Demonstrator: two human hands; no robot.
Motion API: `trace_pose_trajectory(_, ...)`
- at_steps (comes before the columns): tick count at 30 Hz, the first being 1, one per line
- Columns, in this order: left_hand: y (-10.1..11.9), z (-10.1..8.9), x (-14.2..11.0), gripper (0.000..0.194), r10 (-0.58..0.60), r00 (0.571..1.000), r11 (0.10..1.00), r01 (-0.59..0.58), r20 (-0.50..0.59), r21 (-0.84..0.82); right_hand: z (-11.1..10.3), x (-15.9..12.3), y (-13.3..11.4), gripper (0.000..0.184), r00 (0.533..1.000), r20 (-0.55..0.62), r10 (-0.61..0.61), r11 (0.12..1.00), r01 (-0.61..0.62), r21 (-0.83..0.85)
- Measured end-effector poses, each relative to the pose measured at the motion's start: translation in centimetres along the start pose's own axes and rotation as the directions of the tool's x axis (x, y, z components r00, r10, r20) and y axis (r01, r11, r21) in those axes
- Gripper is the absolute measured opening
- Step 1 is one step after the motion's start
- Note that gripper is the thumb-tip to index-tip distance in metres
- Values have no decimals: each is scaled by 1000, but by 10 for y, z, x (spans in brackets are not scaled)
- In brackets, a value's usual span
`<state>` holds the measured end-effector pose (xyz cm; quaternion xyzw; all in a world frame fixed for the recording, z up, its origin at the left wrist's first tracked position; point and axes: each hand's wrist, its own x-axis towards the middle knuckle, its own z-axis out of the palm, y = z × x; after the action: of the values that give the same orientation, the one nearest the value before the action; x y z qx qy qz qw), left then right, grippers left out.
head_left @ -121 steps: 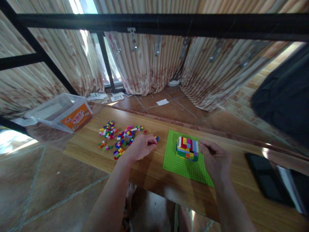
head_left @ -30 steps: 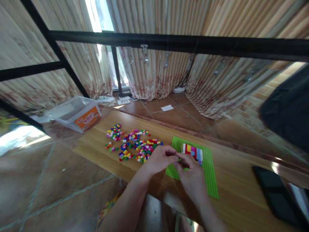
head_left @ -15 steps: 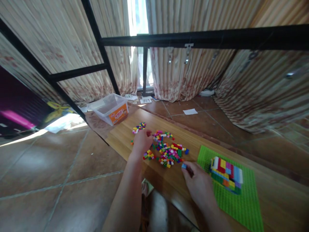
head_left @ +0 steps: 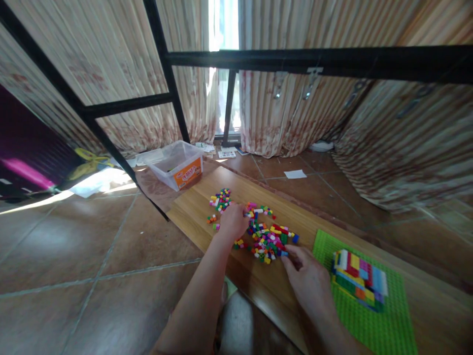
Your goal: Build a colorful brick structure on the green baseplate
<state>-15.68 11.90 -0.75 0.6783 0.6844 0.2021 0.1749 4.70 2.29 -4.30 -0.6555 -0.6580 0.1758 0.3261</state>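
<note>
My right hand (head_left: 309,276) pinches a small light-blue toy brick (head_left: 284,253) between thumb and fingertips, at the near right edge of the brick pile. My left hand (head_left: 234,222) is over the left part of the loose bricks (head_left: 266,239), back of the hand towards me and fingers curled; whatever they hold is hidden. On the green baseplate (head_left: 391,325), right of my right hand, sits a block built from layered bricks (head_left: 360,281) in white, yellow, red, pink, blue and green.
All of this lies on a long wooden bench top (head_left: 218,180). A clear plastic bin (head_left: 166,170) with an orange label stands at its far left end. Beyond are a black metal frame (head_left: 258,60), curtains (head_left: 281,113), and a paper sheet (head_left: 295,174) on the tiled floor.
My left hand has moved right and a little nearer over the loose bricks. My right hand has come closer to the pile with the light-blue brick. The view has shifted slightly.
</note>
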Motion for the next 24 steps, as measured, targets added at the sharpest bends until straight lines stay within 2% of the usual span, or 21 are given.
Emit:
trace_pose_trajectory(2, 1, -3, -2, 13, 70, 998, 990, -69, 7, -121, -2, 1, -4, 30, 998, -44, 50, 994, -46, 98)
trace_pose_trajectory(4, 7, -5, -7, 14, 206, 978, 944, -204, -20, -259, -4, 3, -10, 32, 987, -68, 143, 959, -121, 256)
trace_pose_trajectory(6, 19, -4, -16, 16, 358, 932, 860, -352, -56, -368, -6, 6, -16, 35, 969, -45, 242, 869, -196, 453)
trace_pose_trajectory(8, 33, -2, -27, 16, 476, 878, 779, -449, -54, -437, -9, 9, -20, 38, 948, -10, 319, 743, -244, 623)
trace_pose_trajectory(11, 50, 4, -39, 13, 564, 825, 716, -510, -35, -476, -14, 12, -23, 38, 922, 22, 388, 578, -262, 773)
trace_pose_trajectory(13, 58, 7, -43, 12, 595, 803, 697, -533, -27, -480, -17, 12, -23, 35, 919, 44, 391, 525, -263, 810)
trace_pose_trajectory(17, 64, 12, -45, 9, 645, 764, 667, -576, -22, -473, -20, 11, -20, 31, 919, 66, 389, 494, -268, 827)
trace_pose_trajectory(24, 64, 18, -47, 5, 645, 764, 694, -588, -5, -416, -23, 10, -20, 32, 933, 104, 346, 531, -286, 798)
